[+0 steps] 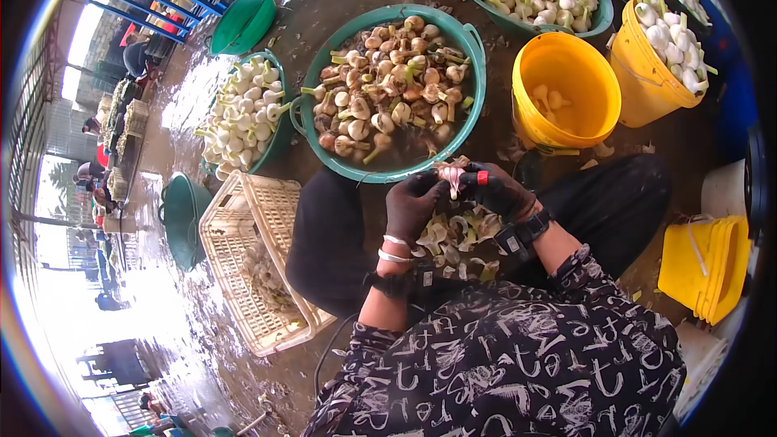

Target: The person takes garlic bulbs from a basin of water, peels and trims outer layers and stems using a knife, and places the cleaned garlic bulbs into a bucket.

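- Garlic bulb (454,181) sits between both hands, near the basin's close rim; left hand (411,209) and right hand (498,193) pinch it, pink skin showing.
- Looks done: white bulbs (245,109) heaped left; few bulbs (550,101) inside yellow bucket (579,73).
- Looks left: many brown bulbs (396,85), green basin (380,176).
- Peelings (457,235) lie below.

Your camera view shows overexposure at left, glare on the wet floor (193,95), and curved, darkened edges.
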Demonstrator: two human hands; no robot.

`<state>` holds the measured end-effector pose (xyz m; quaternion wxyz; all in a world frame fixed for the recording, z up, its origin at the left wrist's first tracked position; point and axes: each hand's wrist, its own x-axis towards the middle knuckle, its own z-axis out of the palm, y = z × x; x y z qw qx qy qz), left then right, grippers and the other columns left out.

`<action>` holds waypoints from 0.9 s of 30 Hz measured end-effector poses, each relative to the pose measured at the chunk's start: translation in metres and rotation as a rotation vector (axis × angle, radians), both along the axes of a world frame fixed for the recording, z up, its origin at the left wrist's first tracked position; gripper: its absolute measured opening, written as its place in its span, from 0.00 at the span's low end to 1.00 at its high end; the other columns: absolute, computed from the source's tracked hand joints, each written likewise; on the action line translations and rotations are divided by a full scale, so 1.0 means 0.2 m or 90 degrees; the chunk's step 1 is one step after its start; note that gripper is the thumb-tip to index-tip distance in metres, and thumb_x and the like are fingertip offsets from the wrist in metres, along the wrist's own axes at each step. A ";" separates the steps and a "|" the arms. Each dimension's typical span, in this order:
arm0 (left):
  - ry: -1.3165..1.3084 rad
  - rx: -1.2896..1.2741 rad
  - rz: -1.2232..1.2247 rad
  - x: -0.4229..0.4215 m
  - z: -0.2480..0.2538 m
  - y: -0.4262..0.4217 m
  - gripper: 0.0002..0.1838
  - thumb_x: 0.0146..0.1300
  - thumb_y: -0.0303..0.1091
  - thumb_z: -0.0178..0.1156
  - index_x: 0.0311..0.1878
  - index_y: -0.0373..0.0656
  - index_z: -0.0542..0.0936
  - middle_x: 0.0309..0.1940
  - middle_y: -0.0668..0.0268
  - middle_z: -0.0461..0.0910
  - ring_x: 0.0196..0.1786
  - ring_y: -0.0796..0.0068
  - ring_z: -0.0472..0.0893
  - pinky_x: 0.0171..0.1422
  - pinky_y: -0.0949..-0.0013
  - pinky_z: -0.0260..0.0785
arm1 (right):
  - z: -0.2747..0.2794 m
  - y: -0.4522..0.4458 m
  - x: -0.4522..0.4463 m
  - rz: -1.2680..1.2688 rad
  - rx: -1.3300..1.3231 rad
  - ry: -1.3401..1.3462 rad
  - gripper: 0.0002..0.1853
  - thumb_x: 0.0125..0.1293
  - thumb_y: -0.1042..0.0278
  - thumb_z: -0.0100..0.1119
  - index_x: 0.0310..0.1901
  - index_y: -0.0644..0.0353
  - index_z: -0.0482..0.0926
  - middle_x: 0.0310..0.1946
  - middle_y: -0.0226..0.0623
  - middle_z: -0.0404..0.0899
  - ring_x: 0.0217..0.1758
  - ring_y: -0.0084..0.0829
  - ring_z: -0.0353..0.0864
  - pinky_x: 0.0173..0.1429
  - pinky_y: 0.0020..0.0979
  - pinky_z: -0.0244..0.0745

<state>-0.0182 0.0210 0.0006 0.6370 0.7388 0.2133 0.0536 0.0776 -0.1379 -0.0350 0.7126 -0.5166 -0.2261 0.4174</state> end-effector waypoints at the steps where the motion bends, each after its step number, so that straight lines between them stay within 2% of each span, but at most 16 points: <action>1: 0.030 0.056 -0.020 0.00 0.00 0.00 0.13 0.56 0.31 0.66 0.42 0.33 0.81 0.33 0.65 0.83 0.36 0.81 0.79 0.43 0.76 0.71 | 0.00 0.00 0.00 0.001 0.001 0.000 0.19 0.68 0.55 0.49 0.43 0.66 0.77 0.37 0.28 0.76 0.39 0.19 0.73 0.47 0.23 0.69; 5: 0.035 0.105 -0.051 -0.01 -0.07 0.04 0.12 0.56 0.32 0.66 0.38 0.33 0.82 0.29 0.66 0.83 0.31 0.81 0.79 0.39 0.75 0.71 | -0.05 -0.02 -0.01 0.011 0.042 0.077 0.17 0.68 0.59 0.50 0.45 0.66 0.78 0.34 0.29 0.76 0.37 0.19 0.72 0.45 0.23 0.67; 7: 0.063 -0.005 -0.021 -0.01 -0.09 0.07 0.11 0.55 0.33 0.66 0.36 0.33 0.83 0.27 0.67 0.83 0.28 0.81 0.78 0.36 0.75 0.71 | -0.05 -0.02 -0.01 0.010 0.048 0.091 0.17 0.68 0.59 0.51 0.45 0.66 0.78 0.34 0.29 0.76 0.38 0.19 0.72 0.45 0.22 0.67; 9: 0.088 -0.022 -0.008 -0.01 -0.10 0.08 0.10 0.55 0.31 0.66 0.36 0.34 0.83 0.28 0.65 0.84 0.29 0.80 0.79 0.36 0.75 0.71 | -0.03 -0.03 -0.01 0.051 0.069 0.153 0.17 0.67 0.59 0.51 0.48 0.66 0.77 0.39 0.31 0.78 0.41 0.21 0.75 0.48 0.24 0.69; 10: 0.113 -0.040 0.003 -0.01 -0.10 0.08 0.09 0.54 0.30 0.66 0.36 0.35 0.83 0.30 0.64 0.84 0.30 0.80 0.80 0.37 0.75 0.72 | -0.04 -0.04 -0.02 0.051 0.069 0.153 0.17 0.67 0.59 0.51 0.48 0.66 0.77 0.39 0.31 0.78 0.41 0.21 0.75 0.48 0.24 0.69; 11: 0.113 -0.040 0.004 -0.01 -0.12 0.08 0.09 0.54 0.30 0.66 0.36 0.35 0.83 0.30 0.64 0.84 0.30 0.80 0.80 0.37 0.75 0.72 | -0.05 -0.03 -0.03 0.036 0.064 0.034 0.19 0.67 0.57 0.52 0.50 0.64 0.75 0.42 0.32 0.77 0.44 0.21 0.75 0.50 0.25 0.71; 12: 0.127 0.121 0.009 -0.02 -0.17 0.08 0.08 0.55 0.30 0.65 0.35 0.35 0.83 0.29 0.64 0.84 0.30 0.81 0.79 0.35 0.76 0.71 | -0.06 -0.03 -0.04 0.022 0.059 -0.084 0.20 0.67 0.56 0.52 0.53 0.63 0.74 0.45 0.32 0.77 0.46 0.20 0.76 0.51 0.26 0.73; 13: 0.141 0.282 0.014 -0.03 -0.19 0.08 0.08 0.56 0.30 0.64 0.34 0.35 0.83 0.28 0.65 0.83 0.29 0.82 0.79 0.34 0.77 0.71 | -0.05 -0.03 -0.03 0.024 0.060 -0.086 0.20 0.67 0.56 0.52 0.53 0.63 0.74 0.45 0.32 0.77 0.46 0.20 0.76 0.51 0.26 0.73; 15: 0.188 0.318 0.009 -0.05 -0.24 0.08 0.10 0.58 0.33 0.63 0.35 0.34 0.82 0.29 0.65 0.83 0.29 0.82 0.78 0.34 0.77 0.70 | -0.04 -0.01 -0.01 0.056 0.178 0.386 0.21 0.67 0.57 0.51 0.54 0.64 0.73 0.48 0.33 0.77 0.50 0.21 0.76 0.52 0.28 0.73; 17: 0.091 -0.051 0.113 -0.07 -0.22 0.05 0.13 0.59 0.35 0.64 0.38 0.33 0.82 0.32 0.64 0.83 0.30 0.80 0.78 0.35 0.77 0.70 | -0.09 -0.02 0.00 0.014 0.149 0.360 0.21 0.67 0.57 0.51 0.54 0.64 0.73 0.46 0.32 0.78 0.49 0.21 0.76 0.51 0.27 0.73; 18: 0.041 -0.163 0.132 -0.06 -0.22 0.04 0.15 0.58 0.35 0.65 0.42 0.31 0.81 0.34 0.64 0.83 0.32 0.80 0.79 0.38 0.77 0.71 | -0.12 -0.01 -0.01 -0.019 0.119 0.334 0.21 0.68 0.57 0.51 0.55 0.65 0.73 0.45 0.31 0.78 0.48 0.21 0.76 0.50 0.26 0.73; 19: 0.042 -0.163 0.135 -0.05 -0.16 0.02 0.15 0.58 0.35 0.65 0.42 0.31 0.81 0.34 0.64 0.83 0.32 0.80 0.79 0.38 0.77 0.71 | -0.14 -0.01 0.00 -0.016 0.119 0.336 0.21 0.68 0.57 0.51 0.55 0.65 0.73 0.45 0.31 0.78 0.48 0.21 0.76 0.50 0.26 0.73; 21: -0.043 -0.033 0.044 -0.03 -0.06 0.01 0.16 0.58 0.34 0.65 0.44 0.32 0.81 0.35 0.65 0.83 0.34 0.81 0.78 0.38 0.78 0.70 | -0.16 0.01 0.01 0.021 0.087 0.063 0.21 0.67 0.56 0.52 0.54 0.65 0.73 0.41 0.29 0.77 0.43 0.20 0.76 0.46 0.23 0.72; 22: -0.044 -0.031 0.046 -0.03 -0.06 0.02 0.16 0.58 0.34 0.65 0.44 0.32 0.81 0.35 0.65 0.83 0.34 0.81 0.78 0.38 0.78 0.70 | -0.13 0.01 0.00 0.023 0.088 0.063 0.21 0.67 0.56 0.52 0.54 0.65 0.73 0.41 0.29 0.77 0.43 0.20 0.76 0.46 0.23 0.72; 25: 0.019 0.161 -0.012 0.00 -0.04 0.02 0.09 0.56 0.31 0.65 0.37 0.35 0.84 0.27 0.65 0.84 0.29 0.82 0.78 0.35 0.75 0.70 | -0.04 0.00 -0.01 -0.023 0.001 0.002 0.21 0.66 0.53 0.53 0.51 0.64 0.75 0.38 0.28 0.76 0.39 0.18 0.74 0.43 0.21 0.70; 27: 0.033 0.188 -0.008 0.00 -0.01 0.00 0.09 0.54 0.32 0.65 0.34 0.36 0.84 0.25 0.64 0.83 0.28 0.82 0.78 0.35 0.75 0.70 | -0.03 -0.01 -0.02 0.005 -0.049 0.093 0.22 0.64 0.51 0.55 0.50 0.63 0.76 0.37 0.28 0.76 0.39 0.17 0.75 0.41 0.19 0.71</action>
